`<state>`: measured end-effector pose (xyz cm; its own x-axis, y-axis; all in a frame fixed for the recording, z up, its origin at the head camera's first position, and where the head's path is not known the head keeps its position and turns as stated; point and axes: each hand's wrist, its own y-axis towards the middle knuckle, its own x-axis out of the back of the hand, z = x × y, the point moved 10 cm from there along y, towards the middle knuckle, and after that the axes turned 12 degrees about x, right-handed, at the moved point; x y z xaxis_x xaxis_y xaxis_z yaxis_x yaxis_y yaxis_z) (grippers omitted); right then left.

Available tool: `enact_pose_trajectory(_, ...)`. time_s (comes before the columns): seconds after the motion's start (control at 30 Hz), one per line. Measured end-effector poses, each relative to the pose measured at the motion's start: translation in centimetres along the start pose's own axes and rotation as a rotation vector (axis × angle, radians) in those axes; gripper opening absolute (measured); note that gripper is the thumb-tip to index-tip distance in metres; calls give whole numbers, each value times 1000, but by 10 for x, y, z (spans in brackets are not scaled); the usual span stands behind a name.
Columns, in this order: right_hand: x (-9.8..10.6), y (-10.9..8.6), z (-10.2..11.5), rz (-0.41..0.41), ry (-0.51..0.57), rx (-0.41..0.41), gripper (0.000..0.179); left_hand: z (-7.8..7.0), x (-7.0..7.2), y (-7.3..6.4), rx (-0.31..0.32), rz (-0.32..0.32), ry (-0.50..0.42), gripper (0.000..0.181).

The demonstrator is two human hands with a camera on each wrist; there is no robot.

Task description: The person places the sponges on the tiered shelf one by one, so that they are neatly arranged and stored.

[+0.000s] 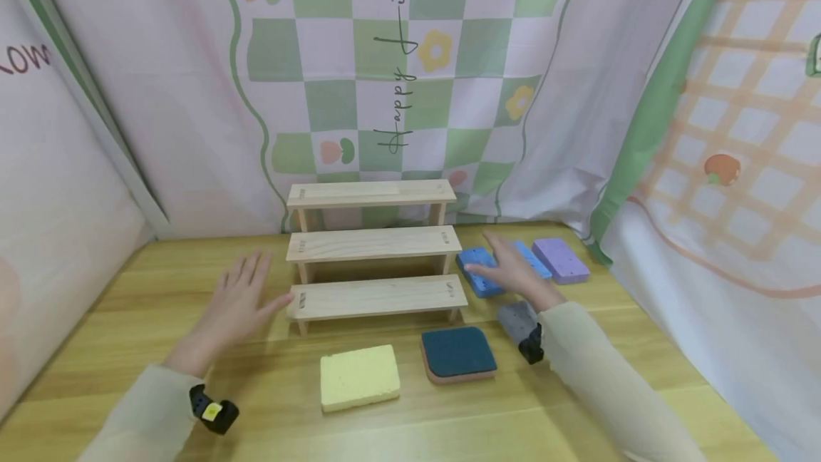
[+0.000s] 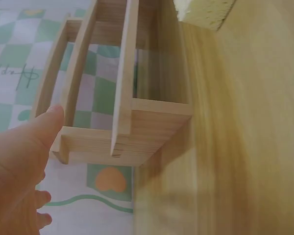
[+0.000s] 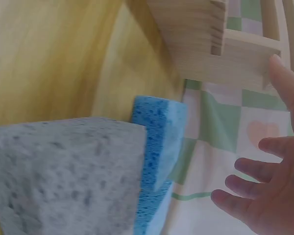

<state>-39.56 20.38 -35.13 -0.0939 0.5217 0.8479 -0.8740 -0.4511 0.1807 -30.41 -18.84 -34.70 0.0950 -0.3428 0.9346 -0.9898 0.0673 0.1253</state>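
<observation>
A three-step wooden shelf stands at the middle of the table. My left hand is held out beside its left end, fingers straight and nothing in the palm; the thumb tip reaches right at the lowest step's corner in the head view. On the other side my right hand spreads its fingers, holding nothing. It overlaps a blue sponge and a lighter blue sponge in the head view. Below its wrist lies a grey speckled sponge, partly hidden by the sleeve and wrist camera.
A purple sponge lies at the back right. In front of the shelf are a pale yellow sponge and a sponge with a dark teal top. Patterned curtains close off the back and sides of the wooden table.
</observation>
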Motion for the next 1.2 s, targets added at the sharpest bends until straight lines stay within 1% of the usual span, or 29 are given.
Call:
enact_pose_trajectory(0.13, -6, -4, -5, 5, 48, -22, 88, 0, -5, -2, -10, -6, -6, 85)
enact_pose_trajectory(0.27, -13, -6, -11, 27, 70, -40, 88, -1, -10, -3, -15, -5, 0, 85)
enact_pose_trajectory(0.5, -22, -9, -23, 61, 13, -68, 85, 0, -23, -6, -23, 37, -7, 85)
enact_pose_trajectory(0.6, -24, -10, -26, 68, 13, -87, 83, 0, -27, -7, -27, 47, -5, 85)
enact_pose_trajectory(0.83, -29, -13, -33, 88, 14, -121, 79, -5, -34, -8, -57, 42, -19, 84)
enact_pose_trajectory(0.97, -31, -15, -36, 99, 35, -140, 78, -6, -38, -8, -65, 48, -17, 82)
enact_pose_trajectory(1.2, -35, -13, -42, 110, 45, -182, 79, -7, -38, -9, -95, 23, -33, 77)
